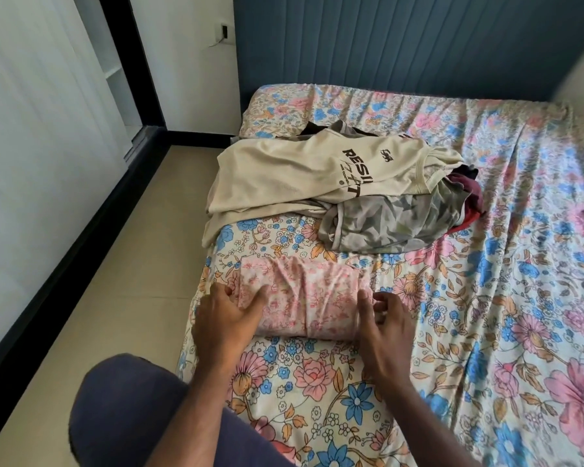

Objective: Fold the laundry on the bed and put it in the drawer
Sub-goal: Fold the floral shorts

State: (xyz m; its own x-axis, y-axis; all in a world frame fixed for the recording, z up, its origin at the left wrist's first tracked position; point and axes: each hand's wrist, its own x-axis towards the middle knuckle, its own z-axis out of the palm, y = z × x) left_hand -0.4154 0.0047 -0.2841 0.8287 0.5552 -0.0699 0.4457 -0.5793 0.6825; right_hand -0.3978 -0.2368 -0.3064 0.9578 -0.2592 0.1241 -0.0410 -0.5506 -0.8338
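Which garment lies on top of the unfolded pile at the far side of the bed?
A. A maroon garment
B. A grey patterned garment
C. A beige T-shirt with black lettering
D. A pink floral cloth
C. The beige T-shirt with black lettering is spread over the pile; the grey patterned garment and maroon garment lie partly under it.

Two hands, left (pixel 225 313) and right (pixel 381 323), both on one folded pink garment (pixel 304 294). One bed (pixel 486 298) under one floral sheet (pixel 317 382). One heap (pixel 351 193) behind: one beige shirt (pixel 284 176), one camouflage piece (pixel 395 220), one maroon piece (pixel 469 190), and dark bits I can't count. One wall socket (pixel 224 32).
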